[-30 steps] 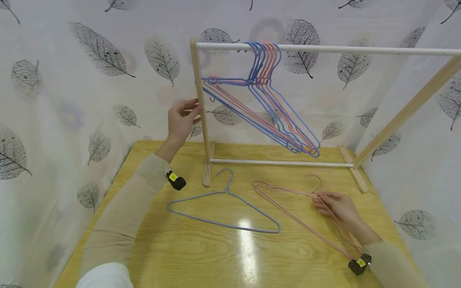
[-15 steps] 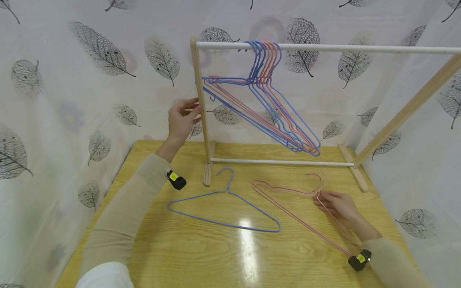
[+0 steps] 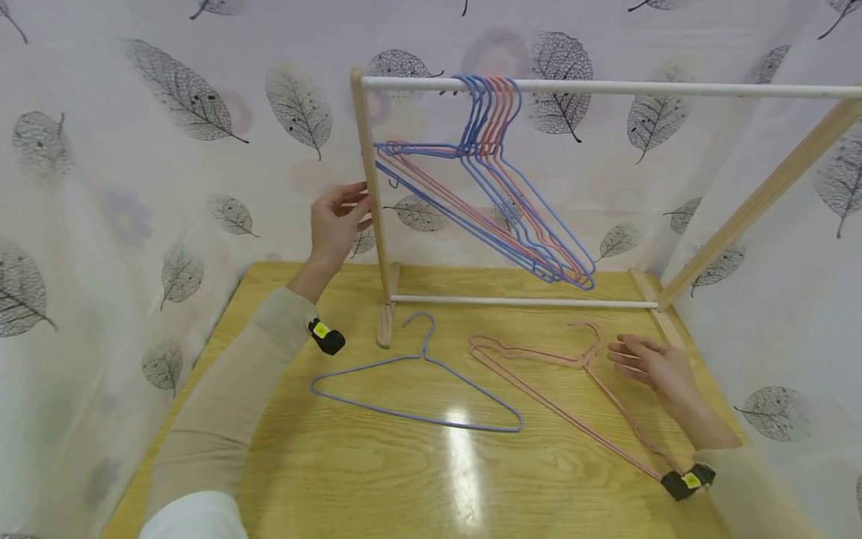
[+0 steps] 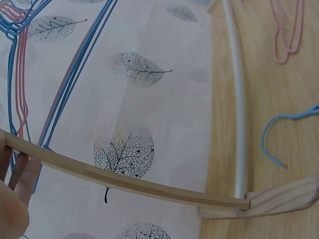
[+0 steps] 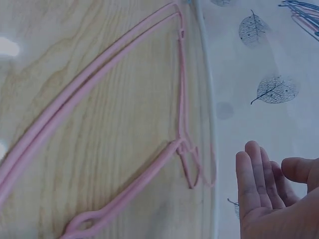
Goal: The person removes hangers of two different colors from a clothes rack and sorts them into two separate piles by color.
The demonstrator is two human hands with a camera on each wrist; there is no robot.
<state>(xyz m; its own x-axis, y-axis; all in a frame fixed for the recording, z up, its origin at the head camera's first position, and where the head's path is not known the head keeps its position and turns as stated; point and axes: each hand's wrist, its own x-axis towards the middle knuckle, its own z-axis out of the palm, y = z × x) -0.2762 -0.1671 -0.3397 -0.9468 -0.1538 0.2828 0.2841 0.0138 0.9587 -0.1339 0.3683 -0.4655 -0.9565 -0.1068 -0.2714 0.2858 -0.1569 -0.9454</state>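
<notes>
My left hand [image 3: 334, 228] holds the wooden side post [image 3: 375, 217] of a small clothes rack, thumb and fingertips at its edge. In the left wrist view, fingers [image 4: 26, 179] lie against that post. My right hand [image 3: 656, 374] is held just right of the pink hangers [image 3: 545, 355], with straight fingers and nothing in it. These pink hangers look like two, lying nearly on top of each other on the table; the right wrist view shows a gap between them and the hand. A blue hanger [image 3: 471, 385] lies flat left of the pink ones.
Several blue and pink hangers [image 3: 488, 131] hang bunched on the left part of the rack's white top rail [image 3: 640, 88]. A lower white rod [image 3: 525, 302] joins the rack's feet on the wooden table [image 3: 377, 479]. Leaf-patterned sheeting [image 3: 283, 45] surrounds the table.
My right hand has let go of the pink hangers and moved slightly right. The pink hangers now lie released on the table. My left hand stays at the post.
</notes>
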